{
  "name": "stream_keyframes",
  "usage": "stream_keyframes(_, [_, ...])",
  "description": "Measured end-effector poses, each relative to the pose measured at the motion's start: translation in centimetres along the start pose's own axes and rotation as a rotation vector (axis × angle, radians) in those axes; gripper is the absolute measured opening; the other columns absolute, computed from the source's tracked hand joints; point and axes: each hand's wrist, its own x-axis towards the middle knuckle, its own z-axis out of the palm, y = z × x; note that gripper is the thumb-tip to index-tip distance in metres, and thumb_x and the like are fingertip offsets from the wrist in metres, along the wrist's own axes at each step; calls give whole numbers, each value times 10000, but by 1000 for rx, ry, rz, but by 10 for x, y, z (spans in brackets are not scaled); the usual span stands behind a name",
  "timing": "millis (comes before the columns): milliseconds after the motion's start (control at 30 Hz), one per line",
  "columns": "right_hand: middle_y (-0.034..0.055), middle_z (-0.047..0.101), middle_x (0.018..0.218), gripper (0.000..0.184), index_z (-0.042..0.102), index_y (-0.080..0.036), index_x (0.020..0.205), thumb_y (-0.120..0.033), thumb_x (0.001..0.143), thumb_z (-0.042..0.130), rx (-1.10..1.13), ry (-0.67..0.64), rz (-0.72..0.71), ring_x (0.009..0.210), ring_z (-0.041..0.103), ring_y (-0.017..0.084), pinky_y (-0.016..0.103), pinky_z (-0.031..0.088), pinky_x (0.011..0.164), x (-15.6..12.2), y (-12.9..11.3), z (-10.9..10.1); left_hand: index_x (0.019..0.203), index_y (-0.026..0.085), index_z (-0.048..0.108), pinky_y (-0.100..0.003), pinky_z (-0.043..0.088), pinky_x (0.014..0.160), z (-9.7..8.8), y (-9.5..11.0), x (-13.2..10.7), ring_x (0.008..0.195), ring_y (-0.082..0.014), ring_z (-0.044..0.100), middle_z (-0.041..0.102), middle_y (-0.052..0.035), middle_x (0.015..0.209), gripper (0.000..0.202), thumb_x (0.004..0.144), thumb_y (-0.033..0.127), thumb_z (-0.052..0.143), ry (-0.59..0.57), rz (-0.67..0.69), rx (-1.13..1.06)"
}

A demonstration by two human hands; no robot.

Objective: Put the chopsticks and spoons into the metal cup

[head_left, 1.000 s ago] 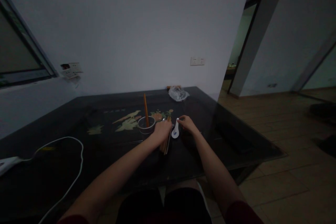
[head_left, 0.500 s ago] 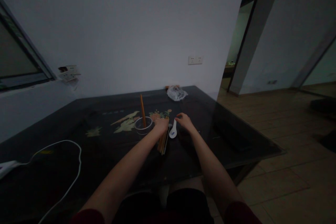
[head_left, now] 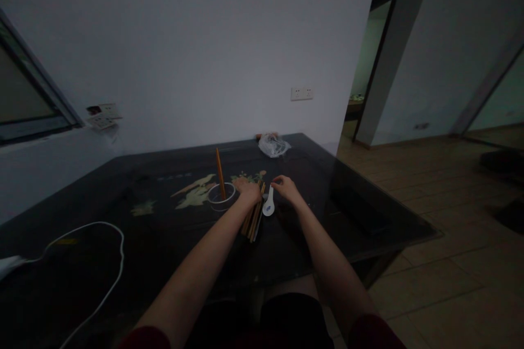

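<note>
And here's the white spoon point(head_left: 268, 208), bowl toward the person and handle pointing away, near the middle of the dark table point(head_left: 184, 251), with a small blue mark in its bowl. The right hand point(head_left: 285, 188) has it by the tip of the handle, thumb and fingertips pinched together there! Just to its left lies the bundle of chopsticks point(head_left: 252, 221), slanting, near ends slightly fanned, and the left hand point(head_left: 249, 190) is right over at their far part (whether those fingers are closed on the sticks I can't tell, the hand hides them). Something greyish peeks out between the chopsticks and the spoon, too small to make out. Left of that hand, just beside it, there's the round container point(head_left: 221, 200) with a pale rim, and an orange-brown stick point(head_left: 220, 172) stands up in it, leaning a little left. A bird-and-flower design point(head_left: 194, 196) spreads over the tabletop around there. Farther out, a crumpled plastic bag point(head_left: 273, 145) sits at the table's back edge by the wall point(head_left: 213, 54), a white cable point(head_left: 121, 245) loops across the left side, and a double socket point(head_left: 302, 94) shows above the bag, slightly right.
</note>
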Motion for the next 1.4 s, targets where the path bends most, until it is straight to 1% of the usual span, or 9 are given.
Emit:
stream_keyframes(133, [28,653,777,230,669,-184,951,-305,758,639,-5,5,1,673,578,131,209,390,588,1,0,-2,1108,149,622,-572,339,953,-8,7,-5,1173,-382,483,607,-203,1168,404,748,331,616,-13,-145,97])
stream_keyframes(300, [25,646,730,224,669,-175,957,-290,770,621,3,25,-7,661,570,129,207,392,586,0,-2,-7,1063,116,641,-403,470,857,-23,9,-11,1044,-316,600,642,-205,1099,354,790,324,555,-13,-102,48])
stream_keyframes(500, [27,644,726,213,682,-144,898,-283,806,549,38,22,-66,627,554,118,191,384,541,-3,-13,-16,989,142,666,-348,503,769,-40,8,-27,956,-298,643,673,-175,1024,334,778,366,537,56,-54,-9])
stream_keyframes(600, [17,625,679,224,679,-130,860,-286,816,524,133,-57,-151,565,520,102,180,372,498,-11,-26,-19,898,161,677,-330,497,745,-52,6,-46,886,-280,659,695,-139,928,276,774,366,539,141,-4,-68])
stream_keyframes(767, [-18,547,587,199,653,-116,819,-253,815,509,324,-301,-266,477,441,72,163,338,439,-29,-46,-21,858,164,655,-262,473,703,-69,-6,-78,803,-210,657,700,-84,843,206,799,314,527,249,58,-256])
stream_keyframes(933, [-23,537,608,246,641,-128,876,-340,822,529,400,-490,-359,500,462,78,166,344,451,-43,-56,-17,825,168,613,-220,449,617,-64,-29,-100,715,-165,640,685,-40,770,170,796,325,554,339,100,-510])
stream_keyframes(1133, [-9,561,671,350,630,-150,918,-455,858,469,450,-653,-468,521,476,91,183,354,471,-64,-71,-3,786,172,550,-208,438,566,-47,-62,-108,628,-137,611,646,-4,686,167,790,339,551,480,94,-715])
stream_keyframes(1267, [-13,561,686,271,630,-152,869,-409,794,595,362,-644,-531,600,504,109,189,375,543,-78,-79,17,805,169,536,-206,461,583,-42,-71,-110,649,-127,615,646,-4,716,133,786,300,549,555,51,-805])
stream_keyframes(1400, [-19,548,652,241,618,-141,781,-380,797,604,300,-605,-545,603,494,115,192,355,542,-82,-76,35,827,167,530,-213,491,605,-37,-71,-111,666,-126,625,652,-12,739,137,796,300,547,536,53,-893])
